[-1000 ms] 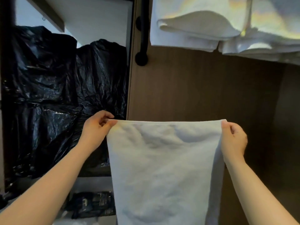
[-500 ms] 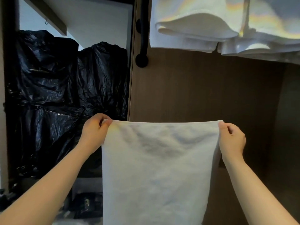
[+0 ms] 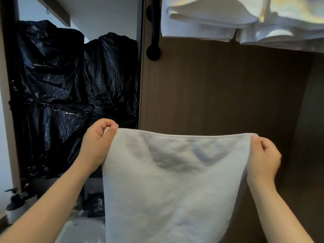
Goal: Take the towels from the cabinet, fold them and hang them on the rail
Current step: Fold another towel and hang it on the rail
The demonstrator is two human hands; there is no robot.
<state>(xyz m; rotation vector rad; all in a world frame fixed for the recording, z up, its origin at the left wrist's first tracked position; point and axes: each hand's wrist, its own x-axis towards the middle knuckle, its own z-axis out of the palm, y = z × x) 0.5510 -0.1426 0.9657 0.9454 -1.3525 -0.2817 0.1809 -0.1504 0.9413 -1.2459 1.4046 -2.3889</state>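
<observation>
Clearly the towel [image 3: 175,181] at lower centre is soft and floppy; left hand [image 3: 98,146] and right hand [image 3: 263,158] pinch its top corners.

no readable text; mark on dark packet [image 3: 96,204] perhaps lettering.

**Background clutter on the left side**

2 big black plastic bags [image 3: 50,81] fill most of the left. They're crinkly and shiny, standing side by side and touching, with the left bag reaching a bit higher. Above them a small metal hook [image 3: 47,11] hangs off a slanted wooden strip [image 3: 57,13]. Down in the bottom-left corner there's a pump bottle [image 3: 14,204] with a black top, and near it some dark packets [image 3: 95,205] — can't read the labels.
</observation>
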